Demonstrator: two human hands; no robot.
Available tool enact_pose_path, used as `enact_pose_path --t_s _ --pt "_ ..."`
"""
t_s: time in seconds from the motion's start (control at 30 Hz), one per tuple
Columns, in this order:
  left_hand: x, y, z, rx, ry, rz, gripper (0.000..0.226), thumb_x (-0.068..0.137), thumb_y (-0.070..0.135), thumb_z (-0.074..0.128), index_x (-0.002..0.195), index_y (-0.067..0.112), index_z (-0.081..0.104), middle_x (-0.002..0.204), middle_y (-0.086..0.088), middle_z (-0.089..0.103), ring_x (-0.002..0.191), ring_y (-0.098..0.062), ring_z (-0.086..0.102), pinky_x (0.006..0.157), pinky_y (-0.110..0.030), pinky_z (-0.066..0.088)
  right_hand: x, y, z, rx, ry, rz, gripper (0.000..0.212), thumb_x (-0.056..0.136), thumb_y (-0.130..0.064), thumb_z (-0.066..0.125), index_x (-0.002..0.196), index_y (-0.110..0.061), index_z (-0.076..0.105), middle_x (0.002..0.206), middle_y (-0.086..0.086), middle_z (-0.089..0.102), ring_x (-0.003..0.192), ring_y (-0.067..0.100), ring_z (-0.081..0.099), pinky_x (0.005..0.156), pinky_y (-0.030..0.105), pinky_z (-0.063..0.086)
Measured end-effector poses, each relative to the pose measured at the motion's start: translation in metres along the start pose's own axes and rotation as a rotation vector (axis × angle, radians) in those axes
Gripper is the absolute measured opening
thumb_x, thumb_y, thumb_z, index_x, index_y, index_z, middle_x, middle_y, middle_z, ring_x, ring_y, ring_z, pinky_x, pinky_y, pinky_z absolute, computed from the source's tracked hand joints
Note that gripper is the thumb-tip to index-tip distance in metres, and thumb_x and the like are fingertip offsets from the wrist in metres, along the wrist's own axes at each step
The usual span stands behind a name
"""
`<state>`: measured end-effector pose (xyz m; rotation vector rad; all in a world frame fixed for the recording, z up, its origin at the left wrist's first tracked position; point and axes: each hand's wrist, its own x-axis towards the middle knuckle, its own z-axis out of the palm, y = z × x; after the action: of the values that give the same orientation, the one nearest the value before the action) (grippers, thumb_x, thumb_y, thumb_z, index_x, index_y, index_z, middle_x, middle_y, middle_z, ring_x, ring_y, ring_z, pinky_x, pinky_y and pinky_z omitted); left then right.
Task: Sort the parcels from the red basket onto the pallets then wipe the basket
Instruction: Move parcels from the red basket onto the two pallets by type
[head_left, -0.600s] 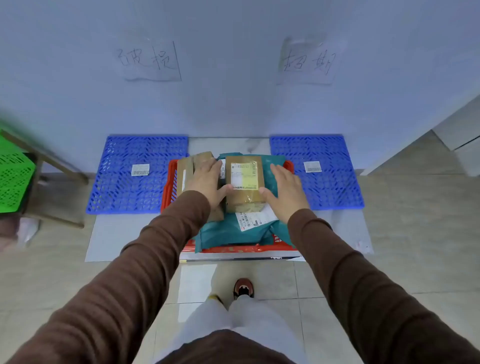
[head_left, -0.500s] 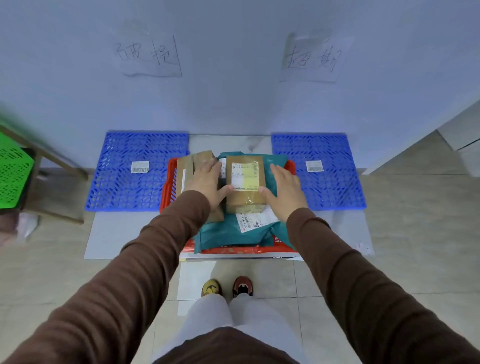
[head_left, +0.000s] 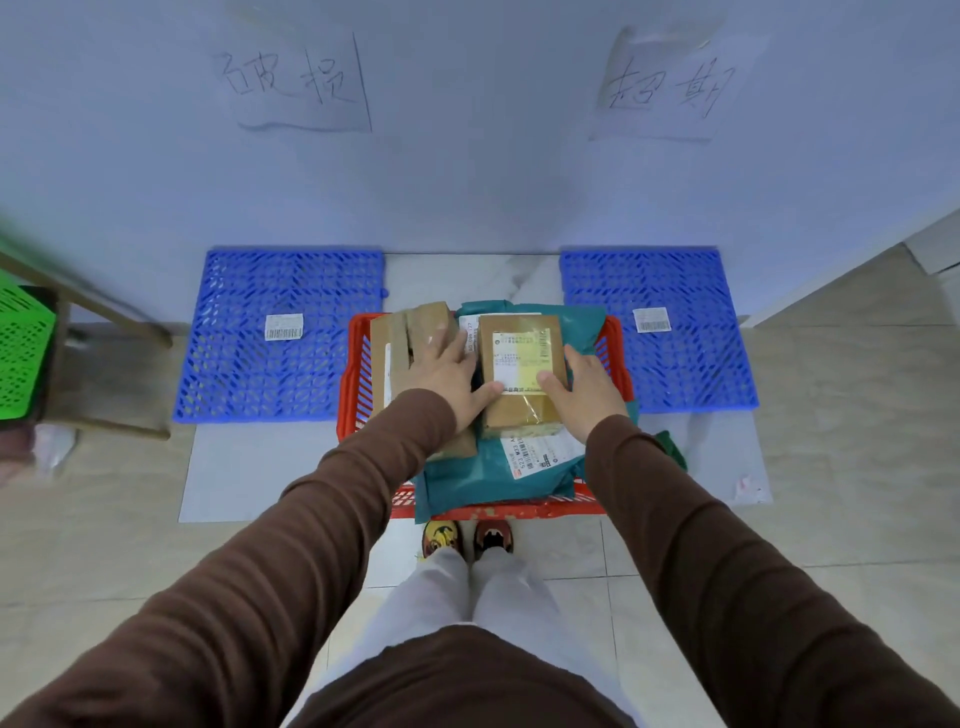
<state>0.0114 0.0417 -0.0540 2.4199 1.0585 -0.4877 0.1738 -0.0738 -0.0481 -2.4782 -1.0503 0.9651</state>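
Observation:
A red basket (head_left: 351, 384) stands on the floor between two blue pallets. On top of its parcels sits a small brown carton (head_left: 521, 374) with a yellow-white label. My left hand (head_left: 448, 370) holds the carton's left side with the thumb on its top. My right hand (head_left: 586, 383) holds its right side, thumb also on top. A second brown carton (head_left: 410, 332) lies at the basket's left, partly under my left hand. Teal mailer bags (head_left: 483, 475) fill the basket underneath. The left pallet (head_left: 280, 332) and the right pallet (head_left: 675, 332) each carry only a small barcode label.
Two handwritten paper signs hang on the wall, one (head_left: 298, 83) above the left pallet, one (head_left: 670, 88) above the right. A green crate (head_left: 21, 353) on a wooden stand sits far left. My feet (head_left: 467, 538) stand just before the basket. A cabinet edge (head_left: 935, 249) shows at right.
Both thumbs have slid onto the carton's top. My feet have come together close to the basket and the view sits nearer to it.

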Motion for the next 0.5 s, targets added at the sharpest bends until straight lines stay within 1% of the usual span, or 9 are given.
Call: enact_pose_path --t_s 0.07,0.13,0.2,0.3,0.4,0.43,0.47,0.5 --pt "0.003 0.001 0.006 0.012 -0.023 -0.001 0.078 0.098 0.066 0.026 0.159 0.019 0.023 0.169 -0.006 0.004 0.154 -0.029 -0.012 0.125 -0.048 0.005 0.004 0.001 0.003 0.082 -0.030 0.016 0.054 0.101 -0.042 0.051 0.148 -0.018 0.043 0.136 0.008 0.055 0.126 0.027 0.055 0.105 0.042 0.045" --pt "0.003 0.004 0.009 -0.018 -0.033 0.005 0.076 0.099 0.064 0.027 0.160 0.019 0.020 0.169 -0.005 0.005 0.154 -0.030 -0.012 0.125 -0.048 0.005 0.006 0.000 0.005 0.162 -0.052 0.033 0.046 0.100 -0.040 0.052 0.143 -0.021 0.049 0.131 0.002 0.062 0.120 0.024 0.060 0.102 0.044 0.048" --pt "0.002 0.008 0.009 -0.090 -0.016 -0.003 0.074 0.100 0.061 0.028 0.161 0.019 0.016 0.169 -0.004 0.007 0.155 -0.029 -0.011 0.126 -0.046 0.004 0.008 0.000 0.004 0.193 -0.060 0.037 0.048 0.100 -0.042 0.051 0.144 -0.023 0.048 0.132 0.001 0.064 0.118 0.023 0.061 0.102 0.046 0.049" --pt "0.001 0.013 -0.001 -0.223 0.056 -0.028 0.075 0.101 0.059 0.030 0.161 0.017 0.014 0.169 -0.006 0.007 0.155 -0.027 -0.008 0.124 -0.043 0.002 0.013 -0.002 -0.003 0.253 -0.033 0.011 0.052 0.094 -0.049 0.049 0.142 -0.029 0.048 0.130 -0.002 0.066 0.115 0.021 0.063 0.100 0.047 0.050" --pt "0.002 0.015 -0.014 -0.418 0.130 -0.031 0.074 0.102 0.053 0.036 0.160 0.012 0.014 0.168 -0.009 0.009 0.155 -0.026 -0.004 0.125 -0.041 0.004 0.019 -0.013 -0.019 0.311 -0.007 -0.048 0.051 0.094 -0.050 0.049 0.142 -0.033 0.048 0.126 -0.006 0.067 0.109 0.018 0.066 0.098 0.045 0.053" --pt "0.001 0.015 -0.020 -0.488 0.152 -0.023 0.073 0.103 0.051 0.038 0.160 0.012 0.015 0.167 -0.009 0.013 0.155 -0.026 0.000 0.125 -0.041 0.005 0.022 -0.019 -0.025 0.322 0.000 -0.076 0.050 0.095 -0.048 0.049 0.142 -0.033 0.047 0.126 -0.006 0.067 0.108 0.017 0.066 0.097 0.044 0.053" --pt "0.001 0.014 -0.025 -0.560 0.172 -0.011 0.071 0.102 0.049 0.040 0.159 0.013 0.019 0.165 -0.008 0.021 0.155 -0.027 0.008 0.125 -0.042 0.010 0.024 -0.027 -0.030 0.329 0.009 -0.106 0.047 0.096 -0.045 0.050 0.141 -0.032 0.047 0.125 -0.006 0.068 0.107 0.016 0.066 0.097 0.044 0.054" --pt "0.001 0.011 -0.031 -0.630 0.194 -0.006 0.069 0.102 0.049 0.042 0.158 0.014 0.024 0.161 -0.008 0.032 0.152 -0.028 0.020 0.124 -0.044 0.018 0.026 -0.035 -0.034 0.337 0.022 -0.142 0.042 0.097 -0.042 0.051 0.138 -0.032 0.049 0.124 -0.006 0.068 0.107 0.016 0.067 0.097 0.044 0.054"
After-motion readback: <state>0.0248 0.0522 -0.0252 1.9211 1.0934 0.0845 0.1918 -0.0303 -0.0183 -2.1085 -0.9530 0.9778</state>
